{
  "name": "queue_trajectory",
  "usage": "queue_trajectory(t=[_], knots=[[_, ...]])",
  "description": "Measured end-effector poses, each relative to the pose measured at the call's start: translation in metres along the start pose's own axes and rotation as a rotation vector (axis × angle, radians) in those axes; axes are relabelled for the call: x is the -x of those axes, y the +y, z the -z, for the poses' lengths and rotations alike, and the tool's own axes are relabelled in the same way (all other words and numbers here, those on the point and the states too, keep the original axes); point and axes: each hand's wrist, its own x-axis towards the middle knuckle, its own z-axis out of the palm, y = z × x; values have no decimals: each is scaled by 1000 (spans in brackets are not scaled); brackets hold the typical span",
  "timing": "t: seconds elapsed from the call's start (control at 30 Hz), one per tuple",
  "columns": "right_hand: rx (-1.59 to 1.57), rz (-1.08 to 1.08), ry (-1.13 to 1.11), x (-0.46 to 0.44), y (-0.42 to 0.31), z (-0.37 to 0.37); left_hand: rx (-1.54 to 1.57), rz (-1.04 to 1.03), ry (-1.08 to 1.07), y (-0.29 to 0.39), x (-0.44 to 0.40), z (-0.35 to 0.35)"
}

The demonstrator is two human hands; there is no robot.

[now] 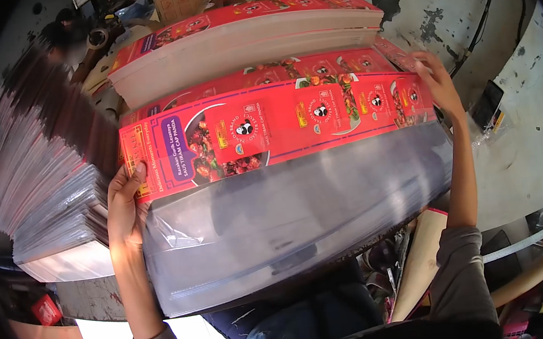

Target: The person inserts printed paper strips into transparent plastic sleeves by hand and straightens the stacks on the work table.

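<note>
A long red printed strip (280,125) with food pictures and panda logos spans between my two hands. At its left end, my left hand (127,201) is closed, with the thumb on top and the other fingers underneath. My right hand (436,86) is at the strip's right end, its fingers bent around the edge; part of that grip is hidden. Just below the strip lies a stack of clear plastic sleeves (302,212), the top one creased near its left end. More red printed strips (210,90) lie directly behind the one I hold.
Behind stands a thick stack of printed strips (245,46) with pale edges. On the left, a tall fanned pile of plastic-covered sheets (46,167) leans over. A dark phone-like object (488,102) rests on the worn table (516,170) at right. A person is at the upper left.
</note>
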Motion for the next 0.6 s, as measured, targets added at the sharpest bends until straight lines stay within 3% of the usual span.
queue_trajectory(t=[0.07, 0.13, 0.23, 0.27, 0.33, 0.47, 0.6], knots=[[1, -56, 49, 14, 30, 6, 1, 31, 14, -4, -2, 2], [-122, -269, 117, 25, 51, 2, -9, 58, 29, -9, -6, 3], [-22, -362, 23, 30, 55, 1, -29, 93, 95, -10, -5, 0], [-35, -363, 13, 34, 52, -4, -40, 95, 108, -9, -4, -1], [-48, -109, 35, 38, 41, -15, -29, 85, 83, -7, -3, -2], [-245, -126, -17, 32, 64, -12, -19, 79, 94, -6, -2, -6], [-115, -82, 50, 32, 62, -12, -3, 74, 79, -9, -5, -2]])
